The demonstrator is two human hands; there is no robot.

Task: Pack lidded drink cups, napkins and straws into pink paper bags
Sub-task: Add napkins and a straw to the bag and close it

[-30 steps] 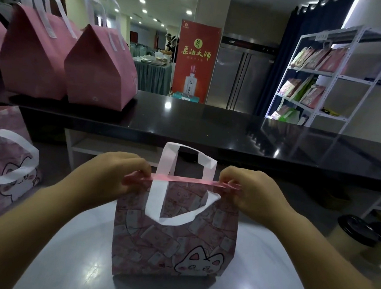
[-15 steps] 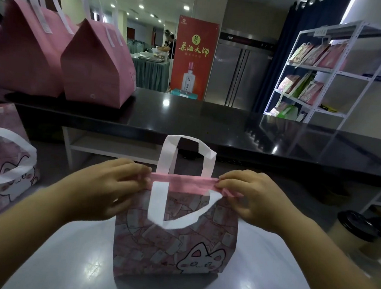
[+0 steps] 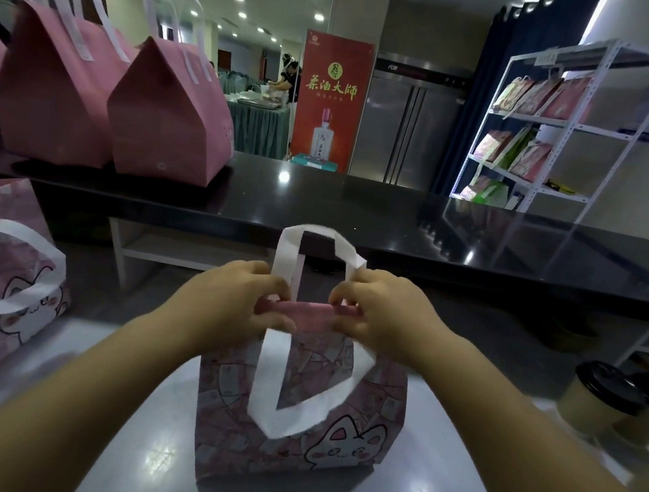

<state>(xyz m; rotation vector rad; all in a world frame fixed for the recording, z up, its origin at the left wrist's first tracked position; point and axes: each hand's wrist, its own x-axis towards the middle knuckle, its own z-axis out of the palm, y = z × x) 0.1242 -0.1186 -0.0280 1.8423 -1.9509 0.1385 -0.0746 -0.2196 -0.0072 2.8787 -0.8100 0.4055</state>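
1. Step in hand: closing the bag (image 3: 299, 417). It stands on the grey tabletop (image 3: 140, 444), front and centre. Left hand (image 3: 234, 301) and right hand (image 3: 380, 311) meet at its folded pink top edge, fingers (image 3: 274, 288) closed, pinching that edge between the two white handles.
2. Next move, by my reckoning: press the fold flat along its whole width, then lift the bag clear; contents are hidden, so whether it is full cannot be told.
3. Count, bags: one in hand; one cat-print bag (image 3: 9, 281) at far left; two whole plain pink bags (image 3: 140, 106) on the black counter (image 3: 356, 209), a third partly cut off.
4. Count, cups (image 3: 603, 403): at least two, black-lidded, far right.
5. Napkins, straws: none visible.
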